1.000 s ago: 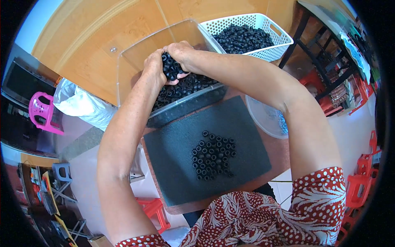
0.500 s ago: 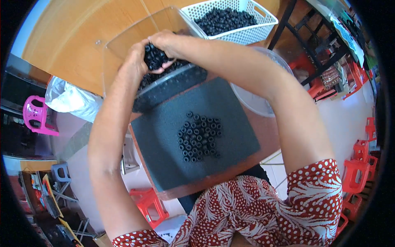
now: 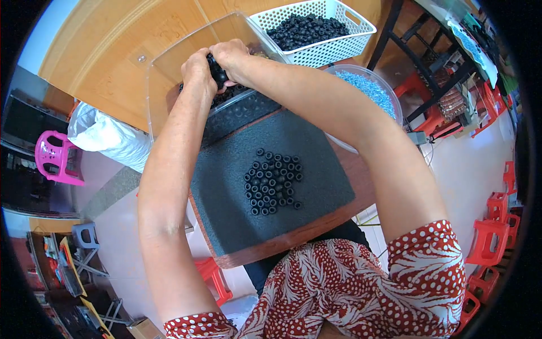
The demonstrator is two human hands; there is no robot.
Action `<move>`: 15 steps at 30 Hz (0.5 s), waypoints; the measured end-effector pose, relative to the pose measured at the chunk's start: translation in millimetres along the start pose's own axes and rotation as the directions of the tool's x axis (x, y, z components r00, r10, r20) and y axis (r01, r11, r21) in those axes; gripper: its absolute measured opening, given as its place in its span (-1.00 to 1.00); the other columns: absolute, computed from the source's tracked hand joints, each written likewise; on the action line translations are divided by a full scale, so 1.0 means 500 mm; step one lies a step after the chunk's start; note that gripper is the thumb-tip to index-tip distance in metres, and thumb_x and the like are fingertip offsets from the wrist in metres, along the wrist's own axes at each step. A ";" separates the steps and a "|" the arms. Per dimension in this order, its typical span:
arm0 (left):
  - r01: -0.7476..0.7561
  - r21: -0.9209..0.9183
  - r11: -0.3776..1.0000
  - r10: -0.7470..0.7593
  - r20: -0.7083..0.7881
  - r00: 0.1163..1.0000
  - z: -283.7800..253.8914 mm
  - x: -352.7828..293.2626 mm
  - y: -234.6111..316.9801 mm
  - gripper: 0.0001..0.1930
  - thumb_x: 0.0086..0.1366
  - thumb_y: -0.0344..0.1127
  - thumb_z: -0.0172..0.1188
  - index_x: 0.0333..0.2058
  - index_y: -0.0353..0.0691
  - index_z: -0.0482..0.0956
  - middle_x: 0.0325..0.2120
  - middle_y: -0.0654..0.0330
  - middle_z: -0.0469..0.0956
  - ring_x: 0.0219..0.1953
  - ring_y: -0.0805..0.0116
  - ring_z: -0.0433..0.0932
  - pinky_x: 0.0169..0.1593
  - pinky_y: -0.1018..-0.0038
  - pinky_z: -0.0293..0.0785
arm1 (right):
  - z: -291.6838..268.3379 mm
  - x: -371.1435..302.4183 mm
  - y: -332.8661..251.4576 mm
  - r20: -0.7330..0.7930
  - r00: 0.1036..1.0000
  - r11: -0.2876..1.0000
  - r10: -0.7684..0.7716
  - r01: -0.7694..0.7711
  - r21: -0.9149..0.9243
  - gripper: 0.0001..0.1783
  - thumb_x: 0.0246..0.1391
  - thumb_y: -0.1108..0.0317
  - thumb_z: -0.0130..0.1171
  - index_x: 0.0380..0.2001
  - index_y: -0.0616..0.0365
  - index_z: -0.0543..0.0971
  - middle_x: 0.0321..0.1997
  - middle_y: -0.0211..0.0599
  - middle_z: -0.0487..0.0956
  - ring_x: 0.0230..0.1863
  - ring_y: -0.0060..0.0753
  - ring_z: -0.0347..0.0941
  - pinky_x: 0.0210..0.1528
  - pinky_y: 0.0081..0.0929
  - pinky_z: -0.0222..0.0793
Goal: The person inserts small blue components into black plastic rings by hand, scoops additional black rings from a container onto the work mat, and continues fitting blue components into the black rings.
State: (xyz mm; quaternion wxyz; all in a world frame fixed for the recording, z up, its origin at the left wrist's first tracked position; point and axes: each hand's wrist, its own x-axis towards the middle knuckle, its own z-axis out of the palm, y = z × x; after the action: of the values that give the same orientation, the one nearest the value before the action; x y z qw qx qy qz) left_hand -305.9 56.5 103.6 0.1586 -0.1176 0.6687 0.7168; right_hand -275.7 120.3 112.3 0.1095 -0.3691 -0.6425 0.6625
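My left hand [image 3: 199,72] and my right hand [image 3: 230,59] are cupped together over a clear plastic bin [image 3: 241,115] at the far side of the table. Between the two palms shows a handful of small black ring-shaped parts [image 3: 217,72]. Fingers of both hands curl around this handful, partly hidden from above. More of the same parts lie in the bin below. A loose cluster of black rings [image 3: 271,179], many with their holes facing up, sits on a dark textured mat [image 3: 226,226] in front of me.
A white perforated basket [image 3: 333,48] full of black parts stands behind the bin. To the right is a round clear tub [image 3: 370,90] with blue-white contents. A white sack [image 3: 107,135] stands left, beyond it a pink chair [image 3: 56,155]. Red stools [image 3: 488,240] line the right.
My hands have drawn closer together around the black rings, so fewer of them show. The view has shifted slightly, and the tub's blue-white contents now show past my right arm.
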 end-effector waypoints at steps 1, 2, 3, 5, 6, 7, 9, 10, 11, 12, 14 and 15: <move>-0.038 0.000 0.999 0.038 -0.040 0.999 0.006 -0.012 0.002 -0.79 0.16 -0.16 0.13 -0.32 -0.16 0.51 -0.45 0.11 0.50 -0.50 0.16 0.49 -0.60 0.08 0.33 | -0.006 -0.006 -0.002 -0.015 1.000 0.999 -0.012 0.012 -0.048 -0.73 -0.04 0.28 0.12 -0.34 0.26 0.60 -0.30 -0.03 0.61 -0.37 -0.16 0.59 -0.45 -0.29 0.55; -0.075 0.002 0.997 0.075 -0.079 0.994 0.010 -0.021 0.003 -0.79 0.14 -0.21 0.14 -0.33 -0.21 0.54 -0.44 0.13 0.50 -0.49 0.22 0.48 -0.62 0.11 0.35 | -0.010 -0.011 -0.007 -0.018 1.000 0.999 -0.011 0.010 -0.048 -0.73 -0.04 0.28 0.12 -0.34 0.26 0.60 -0.30 -0.03 0.61 -0.37 -0.16 0.59 -0.45 -0.29 0.55; -0.077 0.002 0.997 0.077 -0.078 0.994 0.009 -0.023 0.006 -0.79 0.14 -0.21 0.14 -0.33 -0.21 0.54 -0.44 0.13 0.50 -0.49 0.22 0.48 -0.62 0.11 0.35 | -0.010 -0.017 -0.014 -0.026 1.000 0.999 0.010 -0.012 -0.048 -0.73 -0.05 0.28 0.12 -0.34 0.26 0.61 -0.30 -0.03 0.61 -0.36 -0.15 0.60 -0.43 -0.29 0.56; -0.091 -0.058 0.994 0.084 -0.108 0.991 0.007 -0.028 0.012 -0.80 0.14 -0.23 0.13 -0.37 -0.24 0.55 -0.48 0.12 0.50 -0.54 0.21 0.47 -0.66 0.17 0.35 | -0.009 -0.025 -0.021 -0.036 0.999 0.998 0.030 -0.032 -0.047 -0.73 -0.05 0.28 0.13 -0.35 0.26 0.61 -0.31 -0.02 0.61 -0.35 -0.14 0.60 -0.42 -0.28 0.56; -0.094 -0.057 0.994 0.088 -0.103 0.991 0.010 -0.032 0.016 -0.80 0.14 -0.23 0.13 -0.37 -0.24 0.55 -0.48 0.12 0.50 -0.54 0.21 0.47 -0.66 0.17 0.35 | -0.009 -0.021 -0.023 -0.034 0.999 0.999 0.019 -0.020 -0.037 -0.73 -0.06 0.28 0.13 -0.36 0.26 0.61 -0.30 -0.02 0.62 -0.33 -0.14 0.60 -0.40 -0.28 0.56; -0.113 -0.056 0.992 0.107 -0.100 0.989 0.012 -0.037 0.018 -0.80 0.13 -0.24 0.13 -0.38 -0.25 0.56 -0.49 0.12 0.50 -0.55 0.22 0.47 -0.68 0.19 0.34 | -0.010 -0.018 -0.025 -0.032 0.999 1.000 0.007 -0.008 -0.026 -0.74 -0.06 0.28 0.13 -0.37 0.25 0.62 -0.30 -0.02 0.62 -0.32 -0.14 0.60 -0.38 -0.27 0.55; -0.136 -0.056 0.989 0.130 -0.096 0.987 0.014 -0.044 0.024 -0.80 0.13 -0.25 0.13 -0.39 -0.26 0.56 -0.51 0.12 0.49 -0.56 0.22 0.47 -0.69 0.21 0.32 | -0.012 -0.018 -0.028 -0.031 1.000 1.000 -0.003 0.002 -0.023 -0.74 -0.06 0.28 0.13 -0.37 0.25 0.62 -0.29 -0.03 0.62 -0.31 -0.14 0.60 -0.36 -0.27 0.55; -0.160 -0.096 0.982 0.150 -0.102 0.983 0.013 -0.047 0.026 -0.81 0.13 -0.26 0.12 -0.38 -0.27 0.56 -0.51 0.11 0.49 -0.56 0.23 0.47 -0.69 0.21 0.32 | -0.013 -0.021 -0.031 -0.025 1.000 1.000 -0.009 0.008 -0.024 -0.74 -0.06 0.28 0.12 -0.37 0.25 0.62 -0.29 -0.03 0.62 -0.29 -0.14 0.60 -0.34 -0.27 0.54; -0.183 -0.136 0.974 0.169 -0.109 0.980 0.012 -0.049 0.028 -0.81 0.13 -0.27 0.12 -0.37 -0.27 0.56 -0.51 0.11 0.49 -0.56 0.23 0.47 -0.69 0.22 0.31 | -0.015 -0.024 -0.035 -0.024 1.000 1.000 -0.013 0.013 -0.023 -0.74 -0.06 0.28 0.12 -0.37 0.25 0.62 -0.29 -0.03 0.62 -0.29 -0.14 0.60 -0.34 -0.27 0.54; -0.180 -0.135 0.974 0.166 -0.110 0.980 0.011 -0.055 0.031 -0.81 0.13 -0.27 0.12 -0.37 -0.27 0.56 -0.51 0.11 0.49 -0.56 0.23 0.47 -0.69 0.22 0.31 | -0.021 -0.035 -0.039 -0.020 0.999 0.999 -0.043 0.043 -0.014 -0.74 -0.06 0.29 0.12 -0.37 0.25 0.62 -0.29 -0.03 0.62 -0.29 -0.13 0.59 -0.33 -0.26 0.54; -0.197 -0.145 0.970 0.189 -0.065 0.980 0.009 -0.067 0.044 -0.82 0.13 -0.29 0.10 -0.38 -0.27 0.57 -0.51 0.09 0.49 -0.56 0.25 0.46 -0.69 0.23 0.30 | -0.031 -0.058 -0.048 -0.015 0.997 0.997 -0.070 0.070 -0.008 -0.74 -0.06 0.29 0.12 -0.37 0.26 0.62 -0.28 -0.03 0.62 -0.28 -0.12 0.59 -0.32 -0.26 0.53; -0.186 -0.161 0.969 0.182 -0.041 0.983 0.013 -0.080 0.054 -0.82 0.13 -0.31 0.08 -0.38 -0.28 0.56 -0.52 0.09 0.48 -0.58 0.24 0.46 -0.71 0.23 0.29 | -0.041 -0.070 -0.058 -0.019 0.996 0.996 -0.083 0.083 0.022 -0.73 -0.06 0.29 0.11 -0.37 0.27 0.61 -0.28 -0.02 0.62 -0.27 -0.12 0.59 -0.32 -0.25 0.53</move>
State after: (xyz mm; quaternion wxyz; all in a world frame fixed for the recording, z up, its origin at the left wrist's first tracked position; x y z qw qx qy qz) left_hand -279.4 58.4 144.2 0.0728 -0.0770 0.6173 0.7795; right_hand -247.6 118.6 153.5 0.1470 -0.3470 -0.6487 0.6612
